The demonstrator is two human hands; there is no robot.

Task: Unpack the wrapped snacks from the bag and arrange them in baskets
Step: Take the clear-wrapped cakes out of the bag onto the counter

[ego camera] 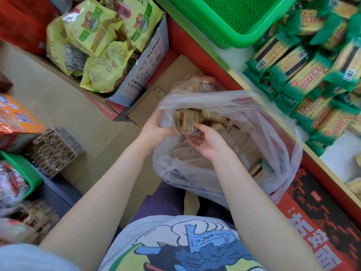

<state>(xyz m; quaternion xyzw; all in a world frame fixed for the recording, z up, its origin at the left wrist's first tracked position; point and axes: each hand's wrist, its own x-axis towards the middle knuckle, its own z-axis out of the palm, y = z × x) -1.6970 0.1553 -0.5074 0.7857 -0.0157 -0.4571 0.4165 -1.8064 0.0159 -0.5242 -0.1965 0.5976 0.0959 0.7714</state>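
Both hands meet inside the mouth of a clear plastic bag (263,137). The left hand (156,130) has its fingers curled against a bunch of wrapped snacks (187,119), thumb side lying by the bag's film; the right hand (205,140) lies palm up under the same bunch, fingers bent round its lower edge. Between them they grip a small block of tan and brown packets, each with a printed wrapper too blurred to read.

More such packets lie loose in the bag below and beyond the fingers, and the thin film billows up round both wrists, half veiling what is deeper in. The bag sits on a flattened cardboard box (156,90) just past the person's knees.

Farther out from the right hand, a white shelf with a red edge carries a heap of green cracker packs (312,75), and beyond them stands a green basket (224,22). Nearer that arm lies a red and black carton (312,222).

Out past the left hand, an open carton (140,71) holds yellow-green bags (93,26). Well to the left of that arm sit a clear-wrapped stack of brown snacks (52,149), an orange box (13,116) and a second green basket (23,169) with red-wrapped goods.
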